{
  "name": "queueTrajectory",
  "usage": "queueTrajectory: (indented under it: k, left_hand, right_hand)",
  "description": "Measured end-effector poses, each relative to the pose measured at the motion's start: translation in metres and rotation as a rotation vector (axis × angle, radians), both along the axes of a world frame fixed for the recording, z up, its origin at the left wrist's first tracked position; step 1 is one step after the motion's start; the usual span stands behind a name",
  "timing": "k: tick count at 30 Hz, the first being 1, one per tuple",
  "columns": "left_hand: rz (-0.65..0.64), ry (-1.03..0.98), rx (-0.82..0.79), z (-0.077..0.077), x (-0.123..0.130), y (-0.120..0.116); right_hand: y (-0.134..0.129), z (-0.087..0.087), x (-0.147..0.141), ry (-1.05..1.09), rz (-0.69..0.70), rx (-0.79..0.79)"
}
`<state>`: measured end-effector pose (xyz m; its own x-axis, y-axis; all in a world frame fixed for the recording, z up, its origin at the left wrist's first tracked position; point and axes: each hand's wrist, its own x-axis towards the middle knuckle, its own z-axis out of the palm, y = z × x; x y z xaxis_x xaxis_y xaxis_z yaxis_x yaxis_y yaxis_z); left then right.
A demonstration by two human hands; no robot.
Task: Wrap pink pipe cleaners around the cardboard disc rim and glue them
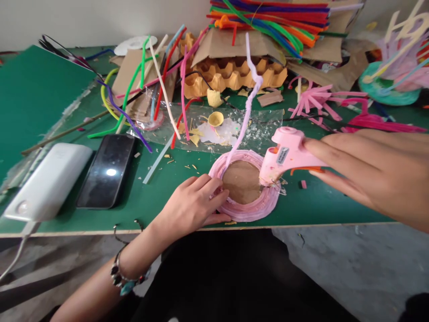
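A round pink base (248,213) with a brown cardboard middle lies at the table's front edge. My left hand (192,201) grips its left rim, fingers curled over the edge. From the rim's upper left a lilac pipe cleaner (248,105) rises, bent partway up. My right hand (372,165) is wrapped round a pink hot glue gun (284,150), one finger below by the orange trigger. The gun's nozzle end is at the right side of the base, with stringy glue around it; whether it touches the rim I cannot tell.
A white power bank (50,181) and a dark phone (106,172) lie left. A glue stick (161,160) and loose pipe cleaners (127,96) are scattered behind. Further back are an egg carton (234,76), a pipe cleaner bundle (284,22) and a turquoise-based craft (385,91).
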<state>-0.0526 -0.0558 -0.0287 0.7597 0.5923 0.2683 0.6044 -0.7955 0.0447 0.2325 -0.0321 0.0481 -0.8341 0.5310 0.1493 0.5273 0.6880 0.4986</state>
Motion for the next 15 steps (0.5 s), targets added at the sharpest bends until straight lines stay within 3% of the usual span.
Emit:
queueTrajectory:
  k: [3, 15]
  left_hand:
    - [-0.002, 0.008, -0.004, -0.0001, -0.0004, -0.0002]
    - [-0.003, -0.017, -0.010, -0.0014, 0.0001, -0.0003]
  right_hand:
    - [0.0002, 0.0001, 0.0015, -0.018, -0.051, -0.042]
    - [0.0075, 0.0081, -0.0076, -0.074, -0.091, 0.061]
